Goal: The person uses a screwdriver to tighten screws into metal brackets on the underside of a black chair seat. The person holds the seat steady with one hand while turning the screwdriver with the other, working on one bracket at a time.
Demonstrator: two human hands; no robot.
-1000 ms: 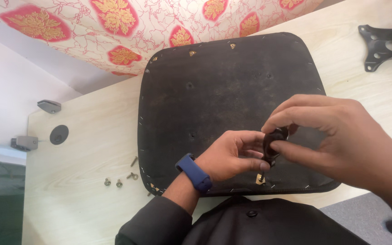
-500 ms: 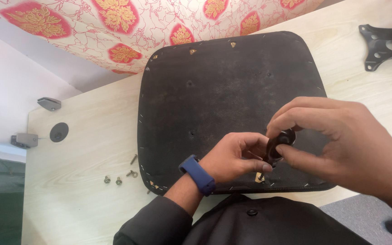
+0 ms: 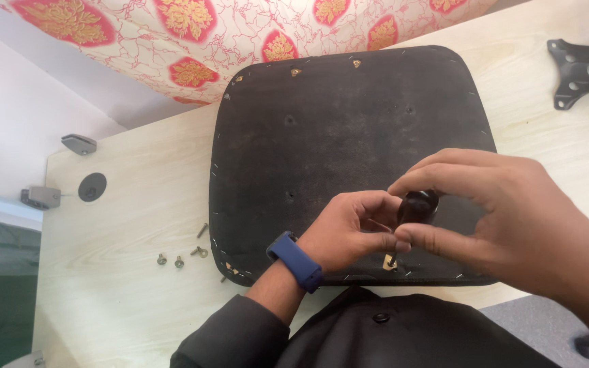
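A black chair seat pad [image 3: 335,123] lies underside up on a pale wooden desk [image 3: 131,204]. Over its near edge my right hand [image 3: 506,218] pinches the small dark rounded handle of a short tool [image 3: 418,204]. The tool's tip stands on a brass fitting [image 3: 390,262] at the pad's near edge. My left hand [image 3: 352,232], with a blue band on the wrist, closes its fingertips on the tool just below the handle. The tool's shaft is mostly hidden by my fingers.
Several loose screws [image 3: 179,262] lie on the desk left of the pad. A black metal bracket [image 3: 581,65] sits at the far right. A round dark grommet [image 3: 92,187] and grey clips [image 3: 41,197] mark the desk's left edge. Red-patterned cloth [image 3: 240,34] lies behind.
My right fingers have shifted their grip around the dark handle, which now shows more between them. Both hands stay over the same near edge of the pad.
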